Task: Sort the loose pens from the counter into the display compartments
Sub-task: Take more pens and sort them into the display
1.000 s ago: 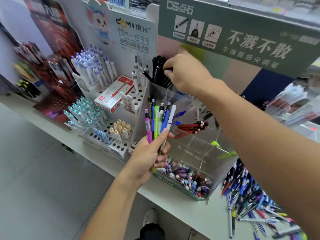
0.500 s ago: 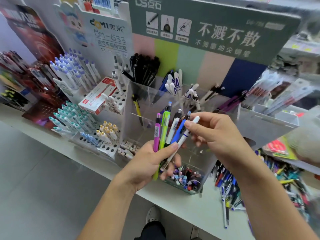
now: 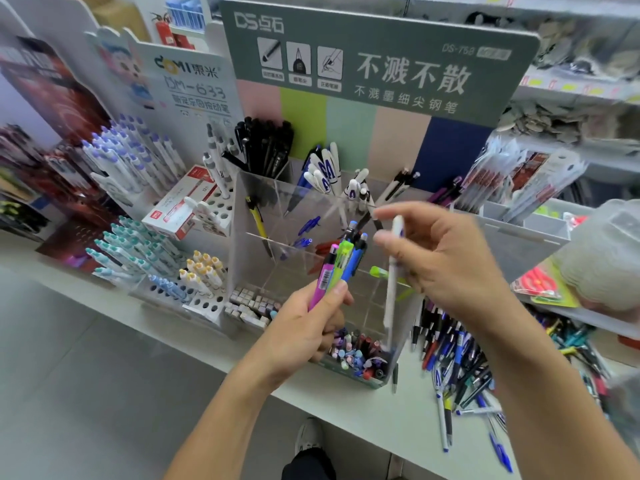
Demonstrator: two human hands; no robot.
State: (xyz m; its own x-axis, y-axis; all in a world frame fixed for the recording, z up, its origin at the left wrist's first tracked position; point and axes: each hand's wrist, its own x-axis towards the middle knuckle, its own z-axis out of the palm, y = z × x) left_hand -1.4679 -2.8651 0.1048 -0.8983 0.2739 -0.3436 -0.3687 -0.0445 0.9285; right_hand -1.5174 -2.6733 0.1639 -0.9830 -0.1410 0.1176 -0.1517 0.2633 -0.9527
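My left hand (image 3: 304,327) grips a bundle of pens (image 3: 341,261): pink, green, blue and dark ones, tips down, in front of the clear acrylic display (image 3: 249,237). My right hand (image 3: 446,258) pinches a single white pen (image 3: 393,271) that hangs upright just right of the bundle, blurred by motion. Behind, the compartments hold black pens (image 3: 266,147), white-and-blue pens (image 3: 325,171), a yellow pen (image 3: 256,216), blue pens (image 3: 306,230) and red pens (image 3: 325,245). A heap of loose pens (image 3: 457,362) lies on the counter at the right.
White peg racks with purple-capped (image 3: 131,157), teal-capped (image 3: 128,247) and yellow-capped pens (image 3: 204,268) stand at the left, with a red-and-white box (image 3: 180,206). A tray of pen caps (image 3: 356,355) sits at the display's front. Packaged pens (image 3: 519,181) hang at right. The counter edge (image 3: 346,407) runs below.
My right hand came back from the black-pen compartment, took the white pen out of the bundle in my left hand and drew it off to the right. The view shifted left.
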